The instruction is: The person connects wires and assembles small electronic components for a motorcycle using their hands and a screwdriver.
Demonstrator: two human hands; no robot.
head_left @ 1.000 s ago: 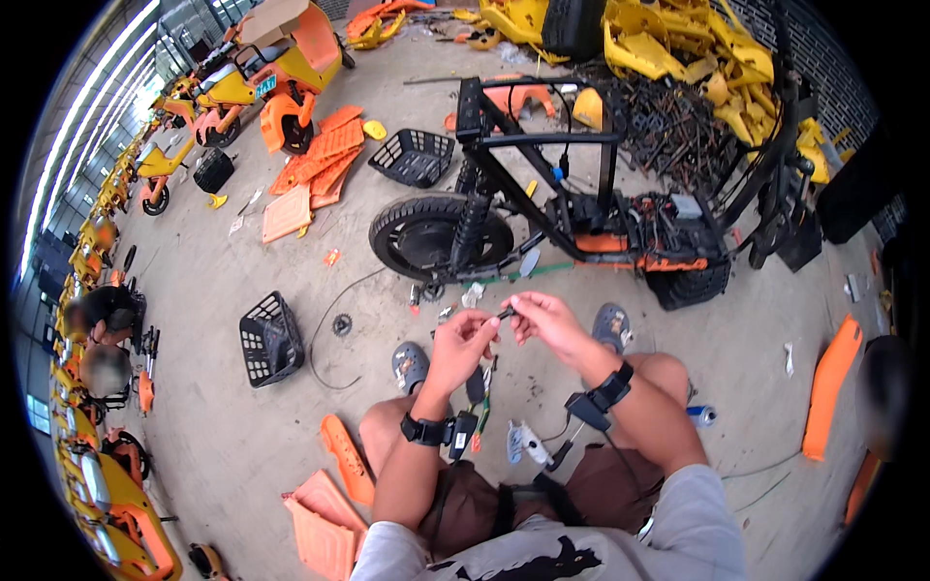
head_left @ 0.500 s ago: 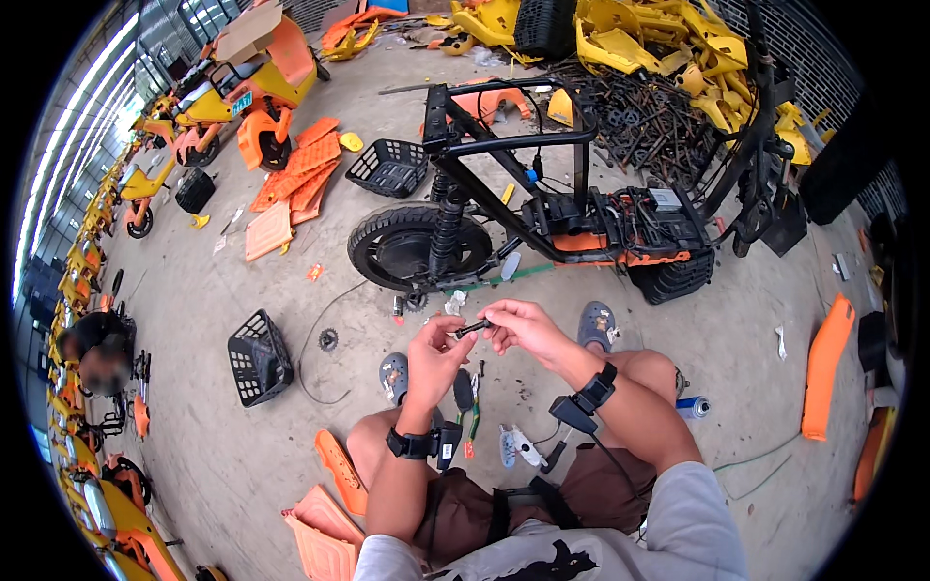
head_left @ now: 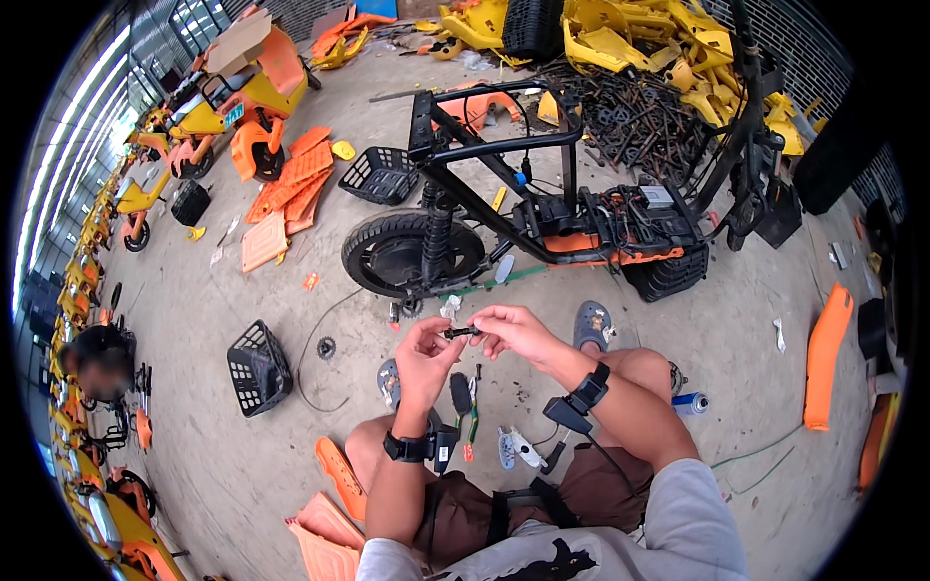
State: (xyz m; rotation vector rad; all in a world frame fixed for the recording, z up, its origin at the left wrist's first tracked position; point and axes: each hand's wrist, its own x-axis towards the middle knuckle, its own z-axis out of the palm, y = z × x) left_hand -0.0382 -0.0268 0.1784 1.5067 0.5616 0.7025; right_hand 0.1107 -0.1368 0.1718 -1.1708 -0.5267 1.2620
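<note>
Between both hands, above the floor and in front of the scooter frame, is a short dark metal shaft [head_left: 462,332] that looks like a bolt. My left hand [head_left: 426,360] pinches its left end between thumb and fingers. The fingertips of my right hand [head_left: 518,334] are closed on its right end. On the floor below lie a small dark bolt [head_left: 479,371] and a green-handled tool [head_left: 474,426] beside a dark oval piece [head_left: 461,393]. A screwdriver [head_left: 555,456] rests between my legs. Beyond my hands stands the stripped black scooter frame [head_left: 504,152] with its rear wheel [head_left: 373,254].
A toothed sprocket [head_left: 326,347] and a black basket [head_left: 260,370] lie to the left; a blue spray can [head_left: 690,404] is by my right knee. An orange panel [head_left: 826,360] lies at the right. Yellow panels [head_left: 620,39] are heaped behind. Another person [head_left: 102,363] is at far left.
The shaft and both hands have shifted slightly left and down in the picture. The shaft lies closer to level, and the fingers have changed position on it. The whole scene has shifted a little.
</note>
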